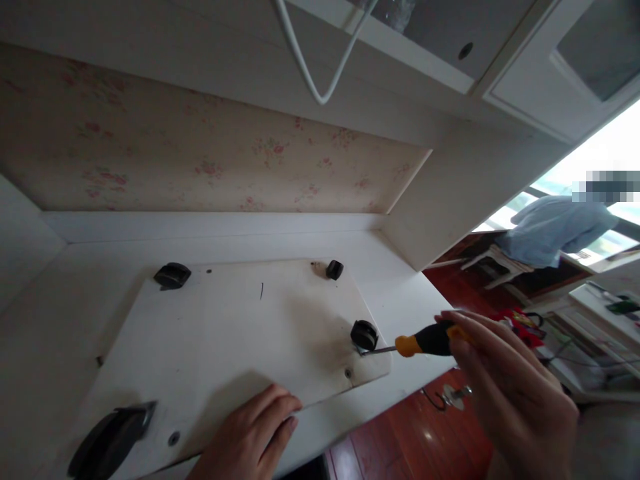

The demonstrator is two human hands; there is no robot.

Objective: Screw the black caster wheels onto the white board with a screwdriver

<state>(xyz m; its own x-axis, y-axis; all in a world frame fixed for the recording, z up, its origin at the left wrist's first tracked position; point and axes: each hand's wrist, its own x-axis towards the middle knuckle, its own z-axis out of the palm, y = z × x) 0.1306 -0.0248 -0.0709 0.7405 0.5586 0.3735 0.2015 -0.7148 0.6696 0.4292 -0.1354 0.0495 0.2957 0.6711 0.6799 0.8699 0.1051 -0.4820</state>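
A flat white board (235, 333) lies on the white desktop with several black caster wheels on its upper face. My right hand (515, 387) is closed around a screwdriver (430, 340) with a yellow and black handle. Its metal shaft points left, and the tip meets the base of the caster (365, 335) at the board's right end. My left hand (255, 427) rests on the board's front edge, its fingers loosely bent against the surface. Closest to that hand is the large caster (113, 443) at the near left.
Two more casters, one far left (173, 275) and one far right (335, 269), stand on the board. A small dark screw (99, 361) lies left of it. Overhead hangs a white cable (323, 93). A person in light blue (555, 227) is by the window.
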